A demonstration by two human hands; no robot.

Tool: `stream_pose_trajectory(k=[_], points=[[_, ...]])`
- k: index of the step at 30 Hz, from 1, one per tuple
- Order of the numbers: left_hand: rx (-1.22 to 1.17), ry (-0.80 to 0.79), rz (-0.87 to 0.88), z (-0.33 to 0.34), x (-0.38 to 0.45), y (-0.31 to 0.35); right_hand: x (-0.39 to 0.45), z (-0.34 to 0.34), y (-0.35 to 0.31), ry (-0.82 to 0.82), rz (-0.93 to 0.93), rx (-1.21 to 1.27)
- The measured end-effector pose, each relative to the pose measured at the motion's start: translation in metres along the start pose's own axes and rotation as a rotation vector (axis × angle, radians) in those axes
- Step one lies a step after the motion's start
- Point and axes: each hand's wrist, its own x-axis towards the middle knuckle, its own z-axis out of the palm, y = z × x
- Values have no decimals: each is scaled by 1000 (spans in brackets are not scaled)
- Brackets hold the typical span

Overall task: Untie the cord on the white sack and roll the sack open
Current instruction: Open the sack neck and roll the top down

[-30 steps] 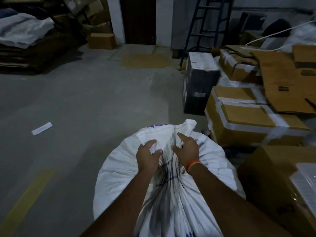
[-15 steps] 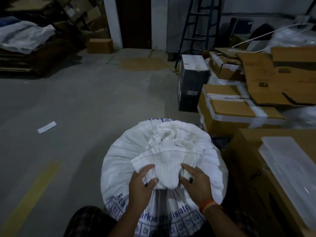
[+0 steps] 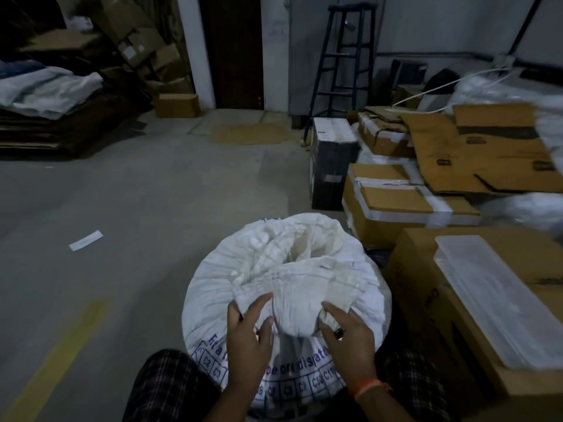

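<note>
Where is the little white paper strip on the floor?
The white paper strip lies on the bare grey floor, left of the white sack and beyond the yellow floor line.

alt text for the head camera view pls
Two bare hands, left hand and right hand, grip the bunched near edge of a white sack whose mouth gapes open on a dim warehouse floor. Taped cardboard boxes crowd its right side.
</note>
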Motion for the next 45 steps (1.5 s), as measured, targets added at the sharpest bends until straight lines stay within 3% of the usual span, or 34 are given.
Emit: stream_pose_trajectory(k=[5,10,12,15,20,22,25,28,31,34,39,43,45], points=[[-12,56,-17,-4,3,-4,8,1,1,53,-64,79],[78,-62,-65,4,0,-23,9,6,11,-288,129,73],[98,-92,-93,8,-1,-30,9,9,14,-329,152,92],[113,-116,-87,11,1,-32,14,6,10,-195,135,69],[98,-96,-37,14,4,-33,44,-31,-16,340,50,19],[90,-97,-19,16,4,-34,72,-46,-23,377,39,101],[71,-105,-3,19,4,-34,124,-59,-27,225,23,137],[57,-86,28,20,5,-33,164,-55,-23,-81,196,274],[27,-28,93,14,7,-30,181,-36,-5,-291,303,138],[-27,-2,104,0,7,-18,184,-23,5,-208,298,49],[-273,269,75,-42,22,9,178,-29,-3,-164,163,105],[-473,376,-141,-70,79,35,176,-40,-9,-160,100,124],[-573,258,-283,-74,123,41,177,-42,-11,-160,86,133]])
